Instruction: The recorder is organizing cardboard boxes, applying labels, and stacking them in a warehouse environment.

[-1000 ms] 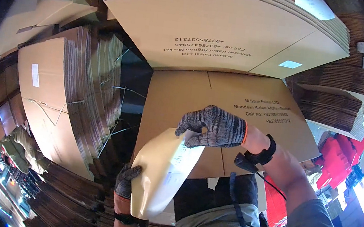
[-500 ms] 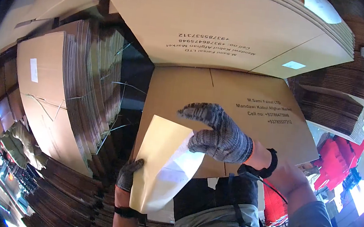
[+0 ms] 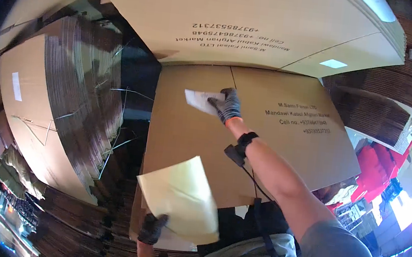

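Note:
A large flat brown cardboard box (image 3: 289, 158) with dark print lies in front of me. Over its left half, my right hand (image 3: 229, 106), in a grey knitted glove with an orange cuff, pinches a small white label (image 3: 200, 99) by its right side. The label is at or just above the cardboard; I cannot tell whether it touches. Lower left, my left hand (image 3: 153, 228), also gloved, grips the lower left edge of a yellowish sheet (image 3: 180, 194). The sheet curves and covers the box's near left corner.
Beyond the box, a stack of printed flat cardboard (image 3: 239, 15) tilts up, with a white label on its face. Strapped cardboard bundles (image 3: 80, 94) stand at left. More stacked cardboard (image 3: 370, 114) and red material (image 3: 374, 165) are at right.
My right hand has moved away from the sheet, forward over the box, with the white label in its fingers. The sheet has tipped so more of its yellowish face shows.

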### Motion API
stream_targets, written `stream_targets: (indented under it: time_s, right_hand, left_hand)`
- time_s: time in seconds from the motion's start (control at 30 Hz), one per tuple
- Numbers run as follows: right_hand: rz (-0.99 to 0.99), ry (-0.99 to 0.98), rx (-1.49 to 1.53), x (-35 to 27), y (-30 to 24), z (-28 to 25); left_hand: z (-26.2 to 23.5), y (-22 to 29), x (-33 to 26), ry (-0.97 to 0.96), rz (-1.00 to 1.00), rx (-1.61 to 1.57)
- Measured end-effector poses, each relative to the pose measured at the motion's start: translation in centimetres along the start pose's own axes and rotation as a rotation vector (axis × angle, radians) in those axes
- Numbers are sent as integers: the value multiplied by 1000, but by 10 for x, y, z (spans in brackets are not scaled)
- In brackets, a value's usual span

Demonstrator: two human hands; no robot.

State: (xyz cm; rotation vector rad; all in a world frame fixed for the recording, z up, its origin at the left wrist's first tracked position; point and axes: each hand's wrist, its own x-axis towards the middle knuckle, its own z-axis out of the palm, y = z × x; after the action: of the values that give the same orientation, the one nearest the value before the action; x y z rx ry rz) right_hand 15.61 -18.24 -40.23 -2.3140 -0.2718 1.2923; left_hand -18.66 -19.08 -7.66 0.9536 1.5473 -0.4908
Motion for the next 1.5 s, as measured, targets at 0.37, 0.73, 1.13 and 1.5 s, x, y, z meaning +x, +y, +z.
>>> stream_targets:
  time_s: [0.37,0.73,1.13,1.5]
  right_hand:
    - [103,-86,-294,20,49,74]
    - [207,-140,-515,13,16,73]
    - [-906,-64,-518,-40,32,151]
    - [215,-262,-995,-53,121,-234]
  left_hand:
    - [-7,-19,29,-232,-149,-5]
    - [-13,23,37,-277,-583,160]
    - [-10,18,41,-293,-177,182]
    - [-18,37,29,-133,-221,90]
